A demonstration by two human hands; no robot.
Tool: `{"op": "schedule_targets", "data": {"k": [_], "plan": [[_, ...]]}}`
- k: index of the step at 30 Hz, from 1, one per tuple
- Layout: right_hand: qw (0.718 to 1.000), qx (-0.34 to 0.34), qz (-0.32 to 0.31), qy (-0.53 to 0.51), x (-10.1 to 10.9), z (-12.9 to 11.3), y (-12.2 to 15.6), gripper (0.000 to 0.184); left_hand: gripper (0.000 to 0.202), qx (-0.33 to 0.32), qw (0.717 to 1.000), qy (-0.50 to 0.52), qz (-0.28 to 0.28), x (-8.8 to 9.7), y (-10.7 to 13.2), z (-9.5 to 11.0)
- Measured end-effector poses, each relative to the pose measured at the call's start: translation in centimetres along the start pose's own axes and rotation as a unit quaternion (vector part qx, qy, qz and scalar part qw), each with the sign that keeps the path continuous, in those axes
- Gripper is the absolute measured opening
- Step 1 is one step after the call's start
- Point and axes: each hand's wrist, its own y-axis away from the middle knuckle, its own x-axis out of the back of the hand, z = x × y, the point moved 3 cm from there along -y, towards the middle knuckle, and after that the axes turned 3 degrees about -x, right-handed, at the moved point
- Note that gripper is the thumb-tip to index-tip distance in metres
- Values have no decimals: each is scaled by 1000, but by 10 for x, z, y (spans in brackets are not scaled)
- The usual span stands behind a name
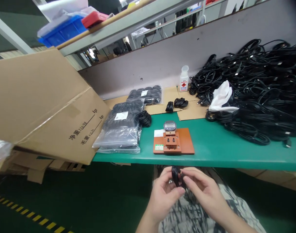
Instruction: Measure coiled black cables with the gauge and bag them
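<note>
Over my lap, just in front of the table edge, I hold a coiled black cable. My left hand is closed round the coil from the left. On its right side, my right hand pinches part of the same cable, with thumb and fingers together; the exact piece between the fingertips is too small to make out. Beyond my hands, an orange-brown gauge fixture lies on the green table. Its round digital dial appears to read zeros.
Left of the fixture lie clear bags of coiled cables and a loose coil. Two bundles rest on cardboard near a white bottle. A large cable heap with a white cloth fills the right. An open carton stands left.
</note>
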Motion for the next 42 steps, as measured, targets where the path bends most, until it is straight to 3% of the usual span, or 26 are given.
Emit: {"op": "schedule_targets", "data": {"k": [5,10,15,19,24,30,36,42], "plan": [[995,34,-41,89,-1,-11,-5,18,30,11,995,-94,28,-2,7,5],[991,50,-21,121,0,-16,-7,18,52,-6,987,-144,72,-1,15,0],[989,60,-10,138,-3,-16,-6,20,53,-2,984,-158,76,-1,19,0],[995,5,-20,101,-7,-15,-5,24,83,-70,949,-304,51,0,20,-4],[995,-94,-28,3,-8,-10,-2,35,104,-126,898,-422,-5,1,15,-9],[992,-120,-21,-29,-7,-2,2,36,88,-178,861,-476,-10,3,10,3],[993,-116,-17,-18,-8,-6,-1,38,104,-125,867,-480,-38,7,12,4],[991,-121,-37,-33,-10,-5,-4,34,73,-151,877,-457,-8,8,12,3]]}}
